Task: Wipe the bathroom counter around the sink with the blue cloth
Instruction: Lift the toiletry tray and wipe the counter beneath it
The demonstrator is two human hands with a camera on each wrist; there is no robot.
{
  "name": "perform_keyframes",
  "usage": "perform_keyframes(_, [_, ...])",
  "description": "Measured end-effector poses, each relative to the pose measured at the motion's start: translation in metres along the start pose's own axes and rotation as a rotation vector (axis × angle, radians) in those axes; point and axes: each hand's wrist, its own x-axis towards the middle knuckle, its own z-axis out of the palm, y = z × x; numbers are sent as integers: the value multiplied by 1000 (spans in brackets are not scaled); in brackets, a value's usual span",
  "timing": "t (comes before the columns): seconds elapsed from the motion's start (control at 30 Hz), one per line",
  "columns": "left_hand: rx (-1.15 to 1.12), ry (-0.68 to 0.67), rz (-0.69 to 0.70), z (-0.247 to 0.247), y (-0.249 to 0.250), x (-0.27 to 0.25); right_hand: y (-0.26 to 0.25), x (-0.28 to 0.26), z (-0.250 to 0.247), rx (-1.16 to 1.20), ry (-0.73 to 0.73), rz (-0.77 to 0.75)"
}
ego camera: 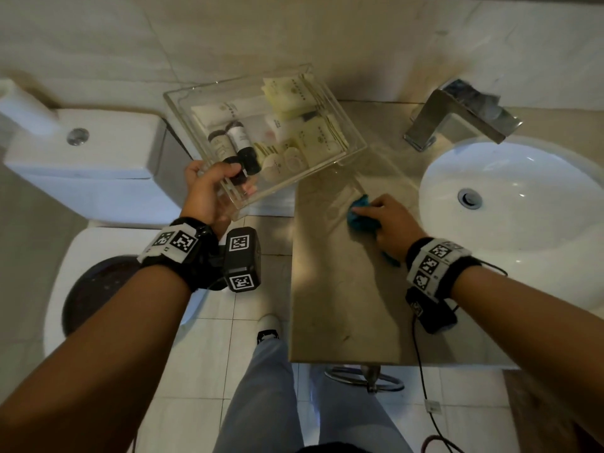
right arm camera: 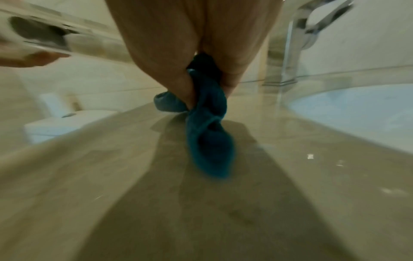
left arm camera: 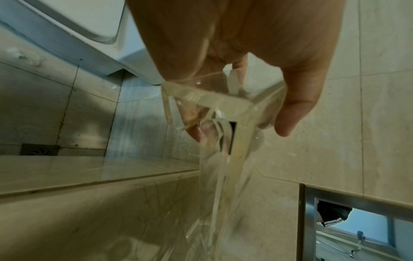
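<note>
The blue cloth [ego camera: 361, 217] lies bunched on the beige counter [ego camera: 343, 305] left of the white sink [ego camera: 510, 197]. My right hand [ego camera: 387, 219] grips the cloth [right arm camera: 208, 127] and presses it on the counter [right arm camera: 156, 203]; the right wrist view is blurred by motion. My left hand [ego camera: 212, 188] holds a clear acrylic tray [ego camera: 183, 103] of toiletries by its near corner, lifted and tilted above the counter's left end. In the left wrist view my left hand [left arm camera: 245, 84] has thumb and fingers curled round the tray [left arm camera: 223, 159] wall.
A chrome faucet [ego camera: 457, 116] stands behind the sink. A white toilet [ego camera: 88, 165] with its tank sits left of the counter. Small bottles [ego camera: 235, 142] and sachets lie in the tray. A towel ring [ego camera: 366, 377] hangs under the counter's front edge.
</note>
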Motion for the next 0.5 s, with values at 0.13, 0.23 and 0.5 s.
perform_keyframes(0.13, [8, -20, -2, 1, -3, -3, 37, 1, -20, -18, 177, 304])
perform_keyframes(0.23, [8, -11, 0, 2, -5, -3, 32, -2, -16, -48, 86, 333])
perform_keyframes(0.5, [-1, -24, -32, 3, -12, 1, -30, -12, 14, 21, -165, 35])
